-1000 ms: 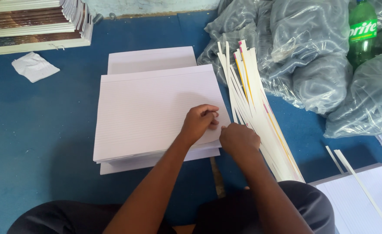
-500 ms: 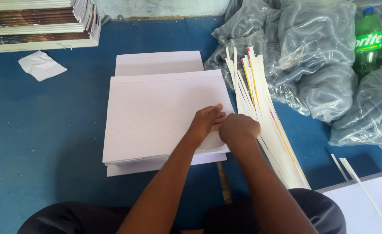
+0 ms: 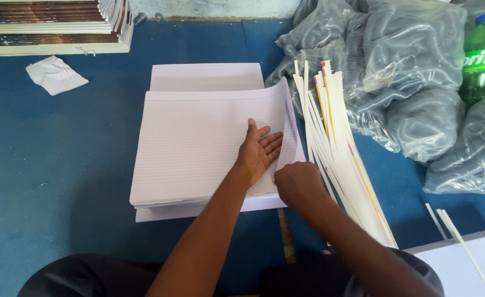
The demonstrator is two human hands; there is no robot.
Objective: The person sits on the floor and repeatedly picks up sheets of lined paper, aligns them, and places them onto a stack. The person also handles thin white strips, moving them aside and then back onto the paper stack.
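Note:
A thick stack of ruled white paper sheets (image 3: 198,143) lies on the blue floor in front of me. My left hand (image 3: 258,151) rests flat and open on the stack near its right edge, fingers slipped under a lifted batch of sheets (image 3: 287,129). My right hand (image 3: 296,184) pinches the lower right edge of that batch and raises it, so the sheets curl upward. A second, smaller pile of white sheets (image 3: 206,76) lies just beyond the stack.
A fan of long white card strips (image 3: 339,154) lies right of the stack. Grey plastic bags (image 3: 413,82) and a green bottle (image 3: 480,60) sit at the far right. Stacked books (image 3: 50,27) and crumpled paper (image 3: 55,75) are at top left. More white sheets (image 3: 462,269) lie at bottom right.
My left hand has gone from closed at the stack's right edge to spread flat. My right hand has lifted a batch of sheets, which now curls up. The view has shifted slightly.

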